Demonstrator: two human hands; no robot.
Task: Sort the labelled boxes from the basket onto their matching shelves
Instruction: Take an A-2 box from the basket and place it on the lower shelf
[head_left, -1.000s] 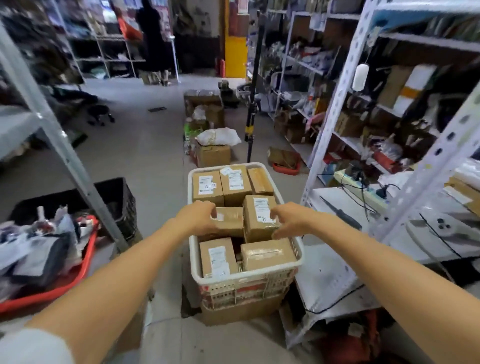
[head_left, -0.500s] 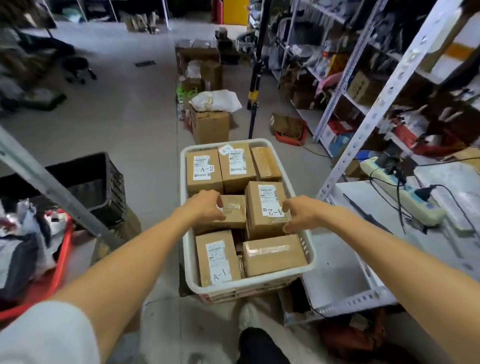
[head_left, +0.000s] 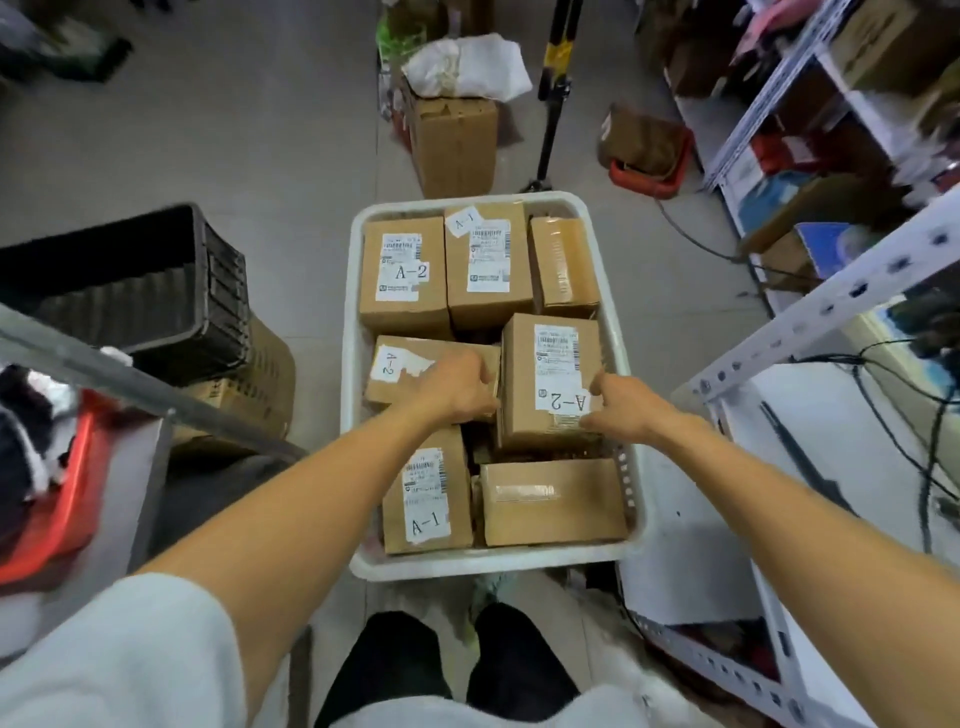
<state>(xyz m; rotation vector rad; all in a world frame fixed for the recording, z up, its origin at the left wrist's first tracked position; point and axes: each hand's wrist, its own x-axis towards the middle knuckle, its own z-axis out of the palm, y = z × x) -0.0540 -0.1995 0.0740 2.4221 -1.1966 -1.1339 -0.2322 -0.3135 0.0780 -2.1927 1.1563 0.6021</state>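
A-2 box mid-right in basket, long axis pointing away from the person | left hand fingers curled on its left face | right hand pinching its right edge | sandwiched, either hand equally close

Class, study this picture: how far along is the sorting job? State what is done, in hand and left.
Done: nothing visible; the basket is packed full. In hand: the left hand and right hand grip the upright A-2 box. Left: that box plus six others, including the near A-1 box, need shelving.
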